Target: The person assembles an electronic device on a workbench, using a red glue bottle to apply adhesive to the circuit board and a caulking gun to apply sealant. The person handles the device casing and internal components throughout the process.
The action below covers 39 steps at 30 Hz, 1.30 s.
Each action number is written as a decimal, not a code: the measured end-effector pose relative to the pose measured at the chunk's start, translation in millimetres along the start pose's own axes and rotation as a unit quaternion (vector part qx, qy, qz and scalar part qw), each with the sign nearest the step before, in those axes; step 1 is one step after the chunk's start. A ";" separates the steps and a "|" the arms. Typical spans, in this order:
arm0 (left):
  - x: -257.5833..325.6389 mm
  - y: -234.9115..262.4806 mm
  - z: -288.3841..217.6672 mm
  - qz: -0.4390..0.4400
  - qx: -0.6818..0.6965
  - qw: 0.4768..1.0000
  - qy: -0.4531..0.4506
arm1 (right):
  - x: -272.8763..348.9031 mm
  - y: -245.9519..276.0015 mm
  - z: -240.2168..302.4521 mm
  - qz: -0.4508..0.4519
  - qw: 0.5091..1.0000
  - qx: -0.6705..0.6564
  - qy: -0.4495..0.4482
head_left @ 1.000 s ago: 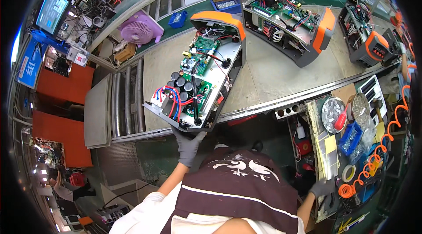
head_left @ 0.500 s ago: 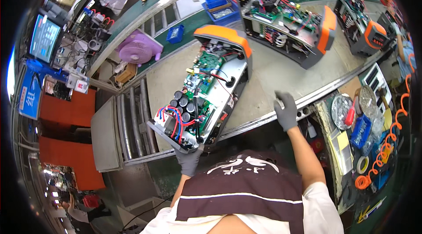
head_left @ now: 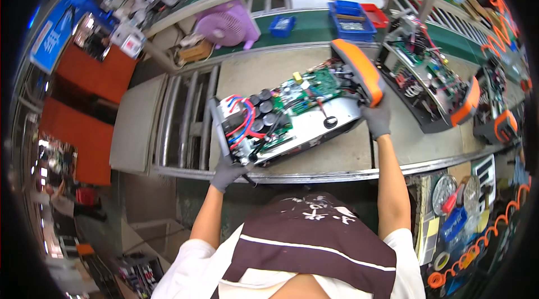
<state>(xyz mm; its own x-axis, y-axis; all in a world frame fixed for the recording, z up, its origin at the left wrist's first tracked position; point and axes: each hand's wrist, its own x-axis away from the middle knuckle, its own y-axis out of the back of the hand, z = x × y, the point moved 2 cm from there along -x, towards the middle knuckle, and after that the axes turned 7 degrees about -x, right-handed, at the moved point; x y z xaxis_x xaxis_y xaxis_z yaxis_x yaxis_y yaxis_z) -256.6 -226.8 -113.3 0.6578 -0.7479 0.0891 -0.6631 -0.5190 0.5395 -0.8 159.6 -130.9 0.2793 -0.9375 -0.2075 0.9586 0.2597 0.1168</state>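
Note:
An open electronic unit (head_left: 292, 113) lies across the grey workbench (head_left: 348, 156). It has a metal base, green circuit boards, black capacitors, red and blue wires and an orange end cap (head_left: 359, 71). My left hand (head_left: 227, 171), in a grey glove, grips the unit's near left corner at the bench edge. My right hand (head_left: 377, 119), also gloved, holds the unit's right end just under the orange cap.
Two more open units with orange ends (head_left: 435, 83) (head_left: 499, 116) sit to the right. A roller section (head_left: 179, 116) adjoins the bench on the left. Blue and red bins (head_left: 351, 18) and a purple fan (head_left: 230, 24) stand behind. Tools and tape rolls (head_left: 455, 209) fill a tray at right.
My right hand came up from the right tray side, crossed the bench and took hold of the unit's orange end. The unit has swung round to lie more level across the bench.

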 end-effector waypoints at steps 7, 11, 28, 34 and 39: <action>5.3 7.0 -16.5 0.053 0.076 0.996 0.013 | 49.0 23.9 7.3 -0.063 0.995 0.074 0.019; 8.5 0.6 -6.1 -0.031 0.134 0.990 -0.046 | 90.0 40.0 11.5 -0.102 0.993 0.056 0.026; -126.0 27.9 -83.4 -0.355 -0.033 0.905 -0.234 | -27.3 3.2 110.1 0.060 0.937 0.340 -0.057; -160.9 47.7 -81.8 -0.285 0.005 0.936 -0.208 | -43.5 -9.2 119.0 0.081 0.927 0.352 -0.096; -187.3 41.5 -80.3 -0.316 -0.082 0.910 -0.257 | -53.9 30.9 51.4 0.122 0.982 0.147 0.007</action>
<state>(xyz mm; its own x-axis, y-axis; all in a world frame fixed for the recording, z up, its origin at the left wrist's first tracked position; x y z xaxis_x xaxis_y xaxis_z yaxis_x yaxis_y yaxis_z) -378.6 -75.0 -40.4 0.6070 -0.4390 -0.6625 -0.1213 -0.8750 0.4687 10.9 206.3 -66.2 0.5007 -0.8521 -0.1525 0.8069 0.3956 0.4387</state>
